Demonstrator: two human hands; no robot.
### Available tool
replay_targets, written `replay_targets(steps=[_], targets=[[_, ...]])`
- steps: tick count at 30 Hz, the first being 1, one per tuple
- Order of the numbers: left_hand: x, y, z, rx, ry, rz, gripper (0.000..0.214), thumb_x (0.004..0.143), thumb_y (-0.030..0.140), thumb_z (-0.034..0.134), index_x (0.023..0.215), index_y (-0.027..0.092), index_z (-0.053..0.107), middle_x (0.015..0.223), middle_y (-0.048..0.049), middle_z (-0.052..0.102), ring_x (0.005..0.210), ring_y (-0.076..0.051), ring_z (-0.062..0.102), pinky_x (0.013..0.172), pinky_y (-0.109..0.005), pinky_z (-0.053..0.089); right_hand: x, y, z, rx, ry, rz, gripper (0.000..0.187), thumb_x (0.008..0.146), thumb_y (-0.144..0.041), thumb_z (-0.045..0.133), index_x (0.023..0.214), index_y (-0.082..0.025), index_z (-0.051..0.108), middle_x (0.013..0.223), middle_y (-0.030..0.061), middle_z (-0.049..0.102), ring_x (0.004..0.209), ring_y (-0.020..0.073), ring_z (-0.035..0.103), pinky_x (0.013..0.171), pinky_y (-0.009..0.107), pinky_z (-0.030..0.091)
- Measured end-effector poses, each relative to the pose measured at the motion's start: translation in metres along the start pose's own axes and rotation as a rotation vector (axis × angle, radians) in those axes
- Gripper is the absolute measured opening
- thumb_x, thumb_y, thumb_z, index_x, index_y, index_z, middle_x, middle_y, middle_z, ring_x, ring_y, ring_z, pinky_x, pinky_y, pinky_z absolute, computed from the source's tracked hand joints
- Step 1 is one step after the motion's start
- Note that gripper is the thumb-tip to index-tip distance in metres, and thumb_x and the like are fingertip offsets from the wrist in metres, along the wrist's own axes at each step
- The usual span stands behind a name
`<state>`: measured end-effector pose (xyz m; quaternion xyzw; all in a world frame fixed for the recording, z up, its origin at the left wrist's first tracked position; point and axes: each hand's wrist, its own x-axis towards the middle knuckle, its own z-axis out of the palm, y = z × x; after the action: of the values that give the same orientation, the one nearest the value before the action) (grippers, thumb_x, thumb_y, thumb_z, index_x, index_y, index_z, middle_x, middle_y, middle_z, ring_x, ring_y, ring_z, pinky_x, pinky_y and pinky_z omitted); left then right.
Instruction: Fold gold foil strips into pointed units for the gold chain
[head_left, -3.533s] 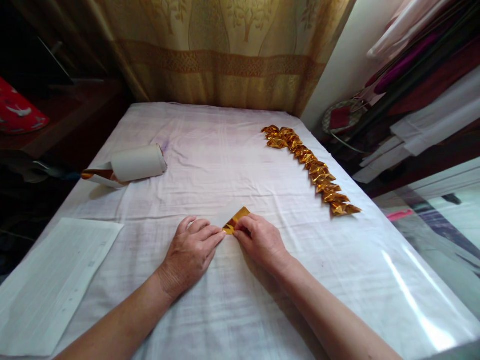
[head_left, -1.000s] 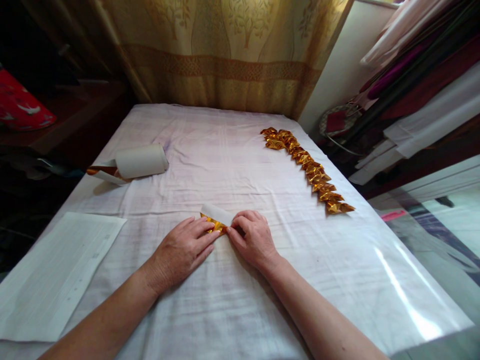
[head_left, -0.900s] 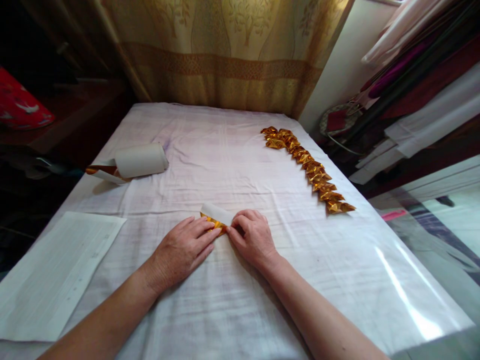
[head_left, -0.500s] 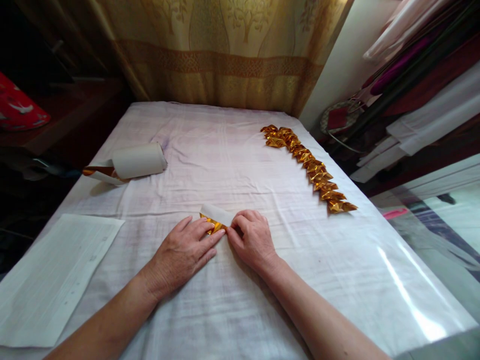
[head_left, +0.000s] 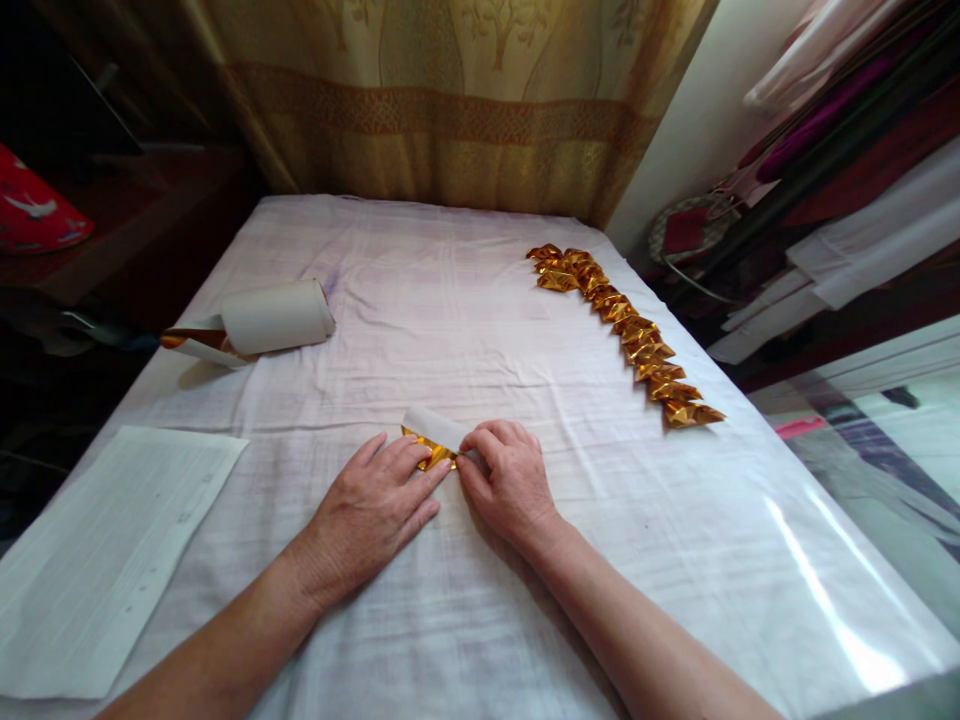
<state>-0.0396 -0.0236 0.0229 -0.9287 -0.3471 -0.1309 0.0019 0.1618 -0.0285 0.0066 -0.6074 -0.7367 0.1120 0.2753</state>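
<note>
A small sheet of gold foil paper [head_left: 435, 429], white on its back and partly folded over, lies near the middle of the cloth. My left hand [head_left: 379, 495] rests on its gold part with fingers stretched out flat. At the sheet's right end, my right hand [head_left: 510, 475] pinches the paper between thumb and forefinger; the pinched corner is mostly hidden. Folded gold foil pieces [head_left: 630, 335] form a curving row on the right side. On the left lies a roll of foil paper [head_left: 277, 318], white side out, its loose end showing gold.
A white sheet with a few small marks [head_left: 112, 560] lies at the left edge of the cloth-covered table [head_left: 420, 270]. A patterned curtain [head_left: 450, 130] hangs behind. Clothes [head_left: 885, 230] hang at the right, and a red object with a bird print [head_left: 37, 210] stands far left.
Both hands stay on the foil paper almost unmoved, the right one still pinching its end. The camera view has shifted slightly.
</note>
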Motion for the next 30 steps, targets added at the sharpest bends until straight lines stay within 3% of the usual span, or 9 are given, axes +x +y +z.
replay_targets(steps=[9, 17, 30], targets=[[0.000, 0.002, 0.003, 0.028, 0.026, -0.009, 0.033, 0.098, 0.034, 0.052, 0.129, 0.024, 0.062, 0.126, -0.0058, 0.066, 0.122, -0.023, 0.055, 0.110, -0.043, 0.030, 0.002, -0.001, 0.001, -0.011, -0.017, 0.027, 0.009, 0.086, -0.025, 0.069, 0.080, -0.022, 0.064, 0.090, 0.0023, 0.066, 0.089, 0.0219, 0.057, 0.079, 0.036, 0.034], [0.000, 0.003, 0.000, 0.003, 0.035, -0.025, 0.033, 0.096, 0.033, 0.056, 0.128, 0.025, 0.062, 0.125, -0.0047, 0.066, 0.122, -0.022, 0.056, 0.113, -0.043, 0.028, 0.000, 0.009, 0.002, 0.064, -0.024, -0.019, 0.010, 0.090, -0.015, 0.060, 0.088, -0.023, 0.066, 0.093, 0.0024, 0.067, 0.092, 0.0199, 0.057, 0.082, 0.034, 0.037], [-0.005, -0.018, -0.008, -0.140, -0.109, 0.057, 0.031, 0.099, 0.034, 0.050, 0.127, 0.031, 0.061, 0.131, -0.0019, 0.063, 0.124, -0.021, 0.054, 0.118, -0.047, 0.018, -0.001, 0.009, 0.004, 0.018, 0.009, -0.049, 0.011, 0.091, -0.015, 0.059, 0.089, -0.023, 0.067, 0.094, 0.0030, 0.068, 0.091, 0.0200, 0.058, 0.080, 0.034, 0.036]])
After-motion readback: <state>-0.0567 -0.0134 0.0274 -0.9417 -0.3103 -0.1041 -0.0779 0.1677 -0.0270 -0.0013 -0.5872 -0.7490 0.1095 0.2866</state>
